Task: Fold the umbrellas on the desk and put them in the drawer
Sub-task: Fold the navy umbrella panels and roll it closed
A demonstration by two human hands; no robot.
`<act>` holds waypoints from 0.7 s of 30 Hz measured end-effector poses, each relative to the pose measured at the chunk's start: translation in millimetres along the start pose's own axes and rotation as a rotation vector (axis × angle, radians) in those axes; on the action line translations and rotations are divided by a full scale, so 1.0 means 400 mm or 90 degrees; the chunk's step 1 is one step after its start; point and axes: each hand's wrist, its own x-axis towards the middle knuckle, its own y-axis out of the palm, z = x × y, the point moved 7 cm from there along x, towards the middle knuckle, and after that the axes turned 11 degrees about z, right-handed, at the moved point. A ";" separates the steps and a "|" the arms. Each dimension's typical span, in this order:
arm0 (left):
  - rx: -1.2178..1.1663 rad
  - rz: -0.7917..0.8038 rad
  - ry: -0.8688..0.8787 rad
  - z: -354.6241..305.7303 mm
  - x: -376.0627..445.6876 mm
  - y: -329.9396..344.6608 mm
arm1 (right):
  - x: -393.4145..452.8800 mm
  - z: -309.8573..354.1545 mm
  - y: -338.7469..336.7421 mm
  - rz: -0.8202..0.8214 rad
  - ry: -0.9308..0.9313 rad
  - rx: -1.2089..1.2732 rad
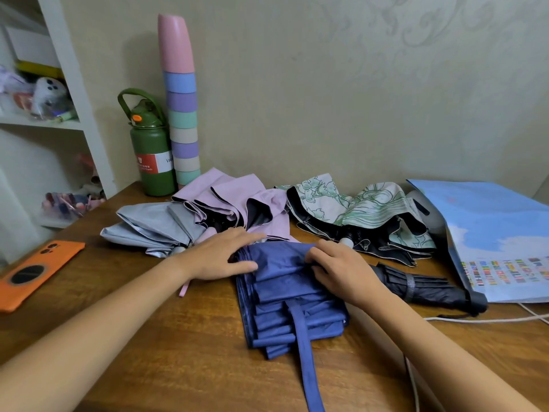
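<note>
A blue umbrella (292,298) lies on the wooden desk (166,337), its cloth in flat pleats and its strap trailing toward me. My left hand (221,255) rests on its far left edge with fingers straight. My right hand (341,267) has its fingers curled into the folds at the far right. Behind lie a grey umbrella (151,226), a lilac one (234,202) and a green flower-print one (359,215), all loose. A dark umbrella (424,288), rolled and strapped, lies to the right.
A green flask (153,156) and a tall stack of pastel cups (181,114) stand at the back left. An orange phone (35,272) lies at the left edge. A blue poster (499,233) and white cables (487,319) are on the right. White shelves (74,84) stand left.
</note>
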 end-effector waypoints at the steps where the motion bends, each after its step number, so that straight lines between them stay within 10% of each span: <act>1: 0.038 0.012 0.005 0.000 0.001 0.008 | -0.003 0.001 -0.006 -0.005 -0.005 -0.002; 12: -0.017 -0.074 0.007 -0.001 -0.003 0.002 | -0.027 0.013 0.021 0.191 -0.043 0.086; 21: 0.027 -0.111 0.041 -0.017 0.002 0.021 | 0.087 -0.041 -0.014 0.019 0.183 0.210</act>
